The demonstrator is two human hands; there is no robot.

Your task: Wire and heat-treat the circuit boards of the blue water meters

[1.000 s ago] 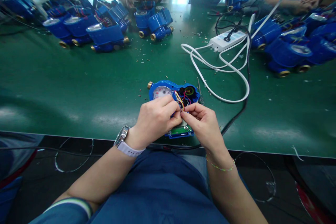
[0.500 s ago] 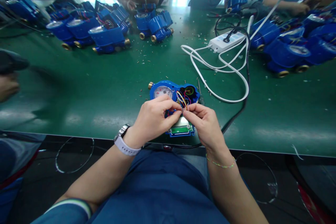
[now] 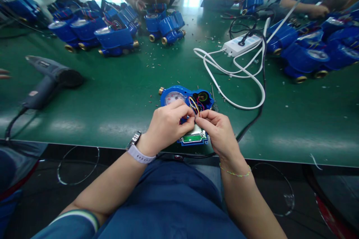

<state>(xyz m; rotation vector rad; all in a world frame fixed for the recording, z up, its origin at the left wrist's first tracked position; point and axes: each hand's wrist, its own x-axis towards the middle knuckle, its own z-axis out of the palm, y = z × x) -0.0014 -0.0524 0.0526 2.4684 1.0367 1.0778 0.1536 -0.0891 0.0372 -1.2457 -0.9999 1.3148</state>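
Observation:
A blue meter (image 3: 182,90) with a round dial and a brass fitting lies at the near part of the green table. Its housing is open, with coloured wires (image 3: 194,104) and a green circuit board (image 3: 192,138) showing. My left hand (image 3: 171,125), with a watch and a pale band at the wrist, is closed in a pinch over the wires. Opposite it, my right hand (image 3: 217,129) also pinches, its fingertips almost touching the left ones. Both hold wires between the fingertips; the exact ends are too small to make out.
A heat gun (image 3: 53,78) lies on the green table (image 3: 126,82) at left, beside another person's fingertips. A white power strip (image 3: 242,44) with looped cables is at back right. Several blue meters (image 3: 116,41) stand at the back and right. People work across the table.
The heat gun, held by another person's hand at the left edge before, now lies on the table, and that hand has drawn back. My left wrist has shifted slightly right.

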